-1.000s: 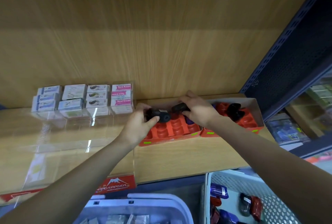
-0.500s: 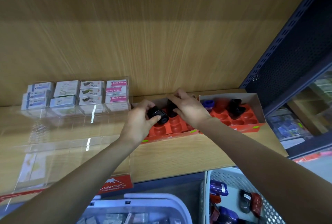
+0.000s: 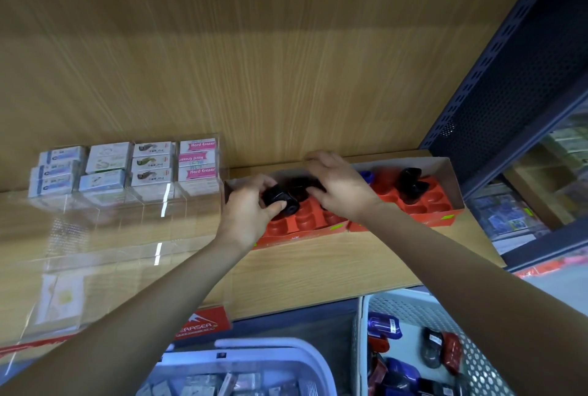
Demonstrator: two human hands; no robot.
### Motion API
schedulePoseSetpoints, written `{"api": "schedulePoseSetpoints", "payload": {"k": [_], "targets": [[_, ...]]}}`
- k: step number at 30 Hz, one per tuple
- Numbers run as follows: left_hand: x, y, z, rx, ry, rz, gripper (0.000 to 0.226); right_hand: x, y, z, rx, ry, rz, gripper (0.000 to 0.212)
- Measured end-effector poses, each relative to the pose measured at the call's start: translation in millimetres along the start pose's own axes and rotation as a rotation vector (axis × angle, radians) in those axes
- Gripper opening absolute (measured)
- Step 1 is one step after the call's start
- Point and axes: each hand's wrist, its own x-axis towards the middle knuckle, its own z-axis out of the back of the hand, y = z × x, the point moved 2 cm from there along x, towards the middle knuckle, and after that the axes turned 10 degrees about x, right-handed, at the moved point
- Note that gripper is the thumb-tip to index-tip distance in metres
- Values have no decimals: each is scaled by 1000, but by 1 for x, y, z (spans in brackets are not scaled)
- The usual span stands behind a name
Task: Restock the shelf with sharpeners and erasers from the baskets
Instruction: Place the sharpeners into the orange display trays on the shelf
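Two hands work over the left red tray [image 3: 305, 224] on the wooden shelf [image 3: 318, 265]. Your left hand [image 3: 246, 217] grips a black sharpener [image 3: 281, 201] between thumb and fingers, just above the tray's cups. Your right hand [image 3: 342, 189] curls its fingers over a second black sharpener [image 3: 300, 187] at the tray's back row. The right red tray [image 3: 429, 201] sits just beside it. Eraser boxes [image 3: 127, 163] stack in the clear display case [image 3: 111, 230] at left. A white basket [image 3: 413, 306] of sharpeners sits below.

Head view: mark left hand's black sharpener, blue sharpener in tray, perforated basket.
black sharpener [image 3: 281, 196], head view, glossy top.
blue sharpener [image 3: 367, 176], head view, visible cap.
perforated basket [image 3: 410, 308], head view, back wall.
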Motion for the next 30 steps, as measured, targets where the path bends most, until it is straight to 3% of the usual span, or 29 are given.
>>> {"api": "schedulePoseSetpoints", "payload": {"k": [3, 5, 11, 17, 22, 30], "targets": [[4, -11, -8, 21, 22, -26, 31, -24, -8, 24, 37, -146, -73, 38], [5, -20, -15, 57, 31, -89, 30, -50, -15, 34, 6, -157, -87, 34], [7, -35, -28, 225, -45, -164, 34, -137, -35, 28, -11, -31, -20, 23], [11, -29, -27, 300, 22, -143, 40, -187, -49, 4, 123, 0, -146, 25], [8, -29, -30, 363, 50, -177, 31, -208, -55, -9, 184, 12, -203, 25], [-15, -50, -36, 645, -108, -154, 40, -248, -65, -6, 245, 45, -382, 24]]}}
